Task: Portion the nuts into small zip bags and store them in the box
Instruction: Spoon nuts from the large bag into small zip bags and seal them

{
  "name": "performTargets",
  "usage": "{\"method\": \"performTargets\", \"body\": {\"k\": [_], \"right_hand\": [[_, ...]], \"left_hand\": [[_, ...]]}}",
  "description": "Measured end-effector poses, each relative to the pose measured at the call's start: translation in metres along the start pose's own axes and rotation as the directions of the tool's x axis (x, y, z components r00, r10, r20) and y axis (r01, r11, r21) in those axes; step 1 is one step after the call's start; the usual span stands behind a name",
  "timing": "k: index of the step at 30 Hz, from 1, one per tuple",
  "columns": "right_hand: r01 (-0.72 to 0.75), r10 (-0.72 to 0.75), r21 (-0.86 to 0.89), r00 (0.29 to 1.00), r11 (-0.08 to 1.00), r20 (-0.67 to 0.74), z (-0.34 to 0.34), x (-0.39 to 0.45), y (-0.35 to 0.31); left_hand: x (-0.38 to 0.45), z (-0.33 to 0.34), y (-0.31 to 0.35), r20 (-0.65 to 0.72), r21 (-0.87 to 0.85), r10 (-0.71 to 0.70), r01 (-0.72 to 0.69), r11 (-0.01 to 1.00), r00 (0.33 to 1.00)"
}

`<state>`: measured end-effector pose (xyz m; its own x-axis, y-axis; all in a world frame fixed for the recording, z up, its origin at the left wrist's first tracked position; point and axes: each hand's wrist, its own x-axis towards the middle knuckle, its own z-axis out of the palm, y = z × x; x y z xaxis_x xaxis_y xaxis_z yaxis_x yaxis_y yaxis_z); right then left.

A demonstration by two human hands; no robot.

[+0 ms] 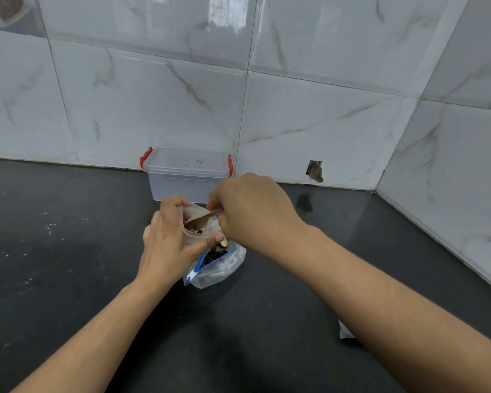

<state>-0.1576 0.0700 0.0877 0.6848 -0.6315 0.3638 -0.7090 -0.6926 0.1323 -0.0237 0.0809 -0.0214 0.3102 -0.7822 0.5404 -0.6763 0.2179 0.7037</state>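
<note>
Dark surface [68, 251] is backed by marble tiles [153, 103]. Small bag [196, 236] is pinched by left hand [167, 245]; spoon [200, 218] is pinched by right hand [253, 211] fingers.

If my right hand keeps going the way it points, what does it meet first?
Most likely the small zip bag that the left hand holds open; the right hand points left and down at its mouth, though depth is unclear.

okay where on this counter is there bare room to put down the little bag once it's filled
Bare dark counter lies left of the left hand, and more right of the right hand toward the corner wall. It is crowded between the hands: the big nut bag, with the lidded box just behind.
</note>
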Motion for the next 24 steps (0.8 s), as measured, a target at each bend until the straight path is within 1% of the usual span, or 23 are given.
{"method": "performTargets", "body": {"k": [1, 3, 6, 9, 11, 12, 15, 16, 18, 19, 21, 22, 24], "right_hand": [[0.015, -0.015, -0.023, 1.0, 1.0, -0.017, 0.0, 0.0, -0.001], [-0.016, 0.016, 0.023, 1.0, 1.0, -0.016, -0.001, 0.0, 0.001], [-0.175, 0.175, 0.229, 0.984, 0.958, 0.018, -0.01, 0.0, 0.011], [-0.319, 0.311, 0.405, 0.946, 0.857, 0.088, -0.017, -0.002, 0.029], [-0.398, 0.369, 0.517, 0.915, 0.758, 0.162, -0.016, -0.005, 0.048], [-0.435, 0.39, 0.545, 0.898, 0.717, 0.204, -0.014, -0.008, 0.057], [-0.539, 0.426, 0.517, 0.842, 0.665, 0.331, -0.002, -0.018, 0.077], [-0.558, 0.422, 0.488, 0.829, 0.671, 0.368, 0.002, -0.021, 0.079], [-0.557, 0.411, 0.44, 0.825, 0.704, 0.388, 0.014, -0.024, 0.076], [-0.543, 0.405, 0.435, 0.835, 0.718, 0.373, 0.02, -0.024, 0.073], [-0.507, 0.397, 0.417, 0.858, 0.755, 0.324, 0.031, -0.023, 0.062], [-0.477, 0.395, 0.363, 0.875, 0.8, 0.281, 0.037, -0.022, 0.055], [-0.38, 0.353, 0.161, 0.92, 0.911, 0.17, 0.047, -0.021, 0.041]], "left_hand": [[0.0, 0.0, -0.001, -0.008, -0.007, -0.005, 0.005, 1.0, 1.0], [0.001, -0.001, -0.003, -0.01, -0.016, -0.02, 0.02, 1.0, 1.0], [0.001, -0.001, -0.005, 0.001, 0.006, -0.047, 0.047, 0.999, 0.999], [0.001, -0.002, -0.004, 0.003, 0.015, -0.082, 0.081, 0.997, 0.997], [0.002, -0.002, -0.003, 0.033, 0.056, -0.135, 0.133, 0.99, 0.99], [0.004, -0.001, -0.002, 0.058, 0.092, -0.179, 0.173, 0.981, 0.982], [0.007, 0.0, -0.001, 0.144, 0.201, -0.299, 0.268, 0.942, 0.943], [0.007, 0.001, -0.002, 0.17, 0.197, -0.319, 0.285, 0.938, 0.932], [0.007, 0.001, -0.003, 0.207, 0.098, -0.345, 0.332, 0.938, 0.915], [0.007, 0.001, -0.005, 0.209, 0.042, -0.351, 0.351, 0.936, 0.913], [0.006, 0.001, -0.009, 0.166, -0.028, -0.356, 0.365, 0.931, 0.92], [0.006, 0.001, -0.011, 0.131, -0.054, -0.358, 0.367, 0.929, 0.924], [0.007, 0.002, -0.014, 0.08, -0.102, -0.364, 0.371, 0.923, 0.928]]}}
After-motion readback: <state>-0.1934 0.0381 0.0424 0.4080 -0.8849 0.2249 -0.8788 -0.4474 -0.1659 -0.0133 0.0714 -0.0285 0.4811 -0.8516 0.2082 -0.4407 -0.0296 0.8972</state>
